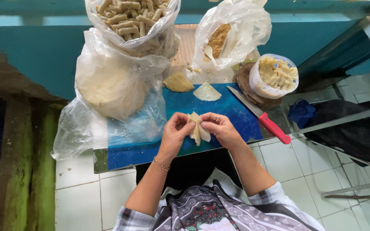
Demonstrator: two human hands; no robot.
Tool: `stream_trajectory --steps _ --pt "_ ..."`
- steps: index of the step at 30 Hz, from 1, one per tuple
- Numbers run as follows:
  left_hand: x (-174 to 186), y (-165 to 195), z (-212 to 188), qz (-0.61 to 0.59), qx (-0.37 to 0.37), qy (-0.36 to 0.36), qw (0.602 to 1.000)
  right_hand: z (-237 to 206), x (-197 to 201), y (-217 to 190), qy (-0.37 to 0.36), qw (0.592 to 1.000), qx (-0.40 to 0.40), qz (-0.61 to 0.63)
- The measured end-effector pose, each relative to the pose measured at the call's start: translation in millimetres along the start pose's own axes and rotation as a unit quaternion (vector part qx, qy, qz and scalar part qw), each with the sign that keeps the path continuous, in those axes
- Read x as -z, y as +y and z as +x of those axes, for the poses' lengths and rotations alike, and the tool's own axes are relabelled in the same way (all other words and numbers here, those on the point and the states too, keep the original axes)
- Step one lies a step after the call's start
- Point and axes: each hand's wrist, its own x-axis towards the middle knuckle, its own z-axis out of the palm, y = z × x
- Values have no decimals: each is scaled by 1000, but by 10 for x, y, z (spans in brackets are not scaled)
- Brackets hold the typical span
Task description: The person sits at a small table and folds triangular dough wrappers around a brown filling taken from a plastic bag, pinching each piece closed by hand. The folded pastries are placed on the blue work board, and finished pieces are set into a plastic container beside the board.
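- Nearest the camera, lower centre of frame: both forearms extend from checked sleeves over a patterned apron; a thin bracelet sits on the left wrist.
- Left hand (174, 132) and right hand (221, 128) meet at frame centre, fingertips of both pinched on one folded dough wrapper (198, 128), held just above the blue cutting board (219, 107), probably so the edges can be pressed from both sides.
- Left of frame: clear plastic bag with a stack of round flat wrappers (108, 85), lying open toward the hands, within easy reach.
- Upper left-centre: bag of pale finished rolls (127, 19), set back beyond the working area.
- Centre, on the board's far edge: two loose wrapper pieces (206, 92), apart from each other.
- Upper centre-right: bag of brown crumbly filling (219, 38) with a white spoon inside.
- Right: tub of shredded filling (277, 75) resting on a round wooden block.
- Right: red-handled knife (262, 117) lies diagonally, handle toward the right hand.
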Motion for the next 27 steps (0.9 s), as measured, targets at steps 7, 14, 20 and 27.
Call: stream_trajectory --steps 7,14,20,27 --pt "77 -86 20 -56 -36 21 998 200 249 -179 74 991 104 -28" --pt "90 -118 0 -63 -31 42 997 377 116 -496 211 749 397 -487" --pt "90 -126 -6 -72 -33 36 996 203 -98 -373 134 579 390 -704" --pt "86 -113 -5 -63 -34 33 997 426 169 -416 202 778 307 -509"
